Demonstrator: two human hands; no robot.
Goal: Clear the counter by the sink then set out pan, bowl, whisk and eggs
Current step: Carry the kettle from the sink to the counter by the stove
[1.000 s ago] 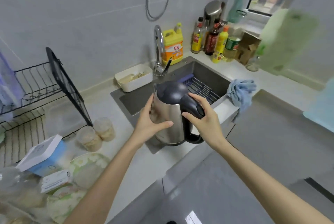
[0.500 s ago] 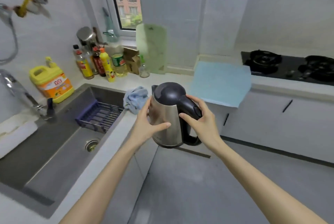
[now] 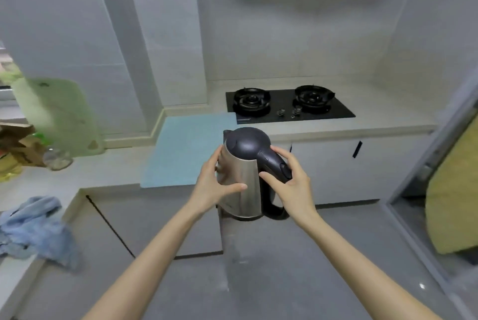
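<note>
The kettle (image 3: 244, 173) hangs upright in mid-air over the floor, left hand (image 3: 216, 185) wrapped around its steel body and right hand (image 3: 289, 185) closed on the black handle, with the blue mat (image 3: 186, 149) on the counter (image 3: 375, 115) just ahead and slightly left.

The kettle (image 3: 241, 180) I'm carrying has a brushed metal body with a dull sheen, and its lid and handle are smooth matt dark plastic. Behind the kettle, the stove (image 3: 287, 105) top looks like glossy black glass. Left of the kettle lie a matt blue mat (image 3: 186, 151) and a crumpled blue cloth (image 3: 33, 229).
</note>
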